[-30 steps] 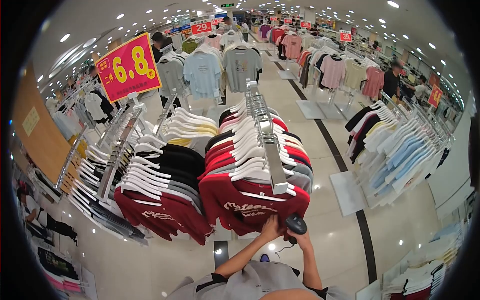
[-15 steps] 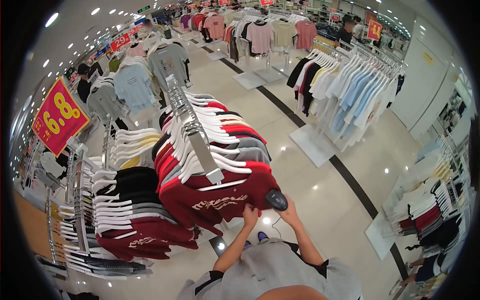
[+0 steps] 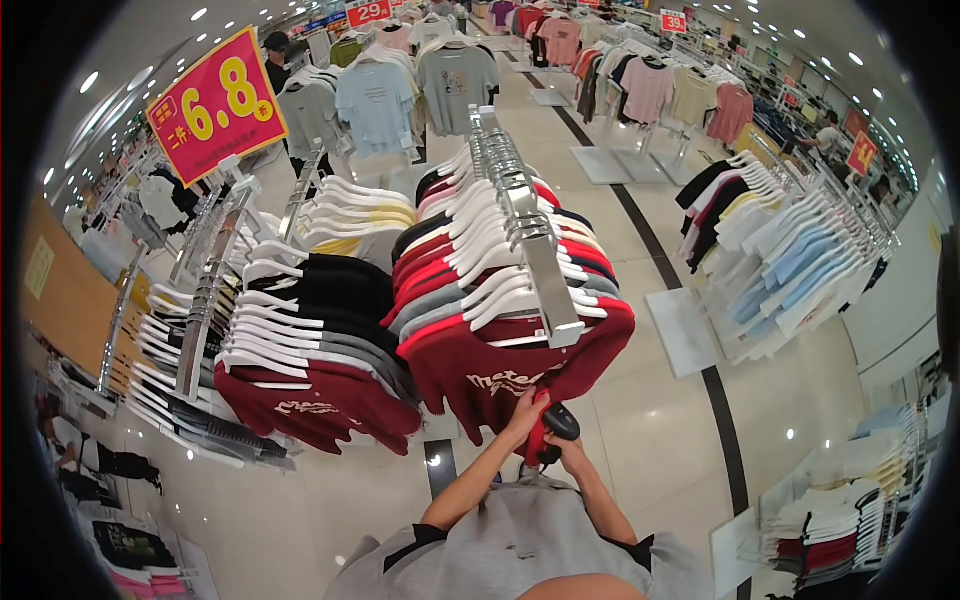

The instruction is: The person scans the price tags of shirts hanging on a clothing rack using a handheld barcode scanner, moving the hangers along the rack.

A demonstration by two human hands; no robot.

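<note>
A dark red T-shirt (image 3: pixel 470 375) with white lettering hangs at the front end of the middle rack, facing me. At its lower edge my left hand (image 3: pixel 525 412) is closed on bright red fabric (image 3: pixel 538 438), which seems to belong to a red shirt behind the front one. Just right of it, my right hand (image 3: pixel 574 458) grips a black handheld barcode scanner (image 3: pixel 562 422), its head close beside the red cloth. The fingers of my right hand are mostly hidden under the scanner. Several more shirts on white hangers (image 3: pixel 490 285) fill the rail behind.
To the left, a second rack carries black, grey and dark red shirts (image 3: pixel 300 405). A red price sign (image 3: pixel 217 107) stands above it. White and light blue shirts (image 3: pixel 790 260) hang on a rack at right, over a white base (image 3: pixel 683 333). Tiled floor (image 3: pixel 640 470) lies between.
My view has turned left, so the racks appear shifted right. The scanner has come down off the shirt's side towards my left hand, and bright red fabric now shows between my hands.
</note>
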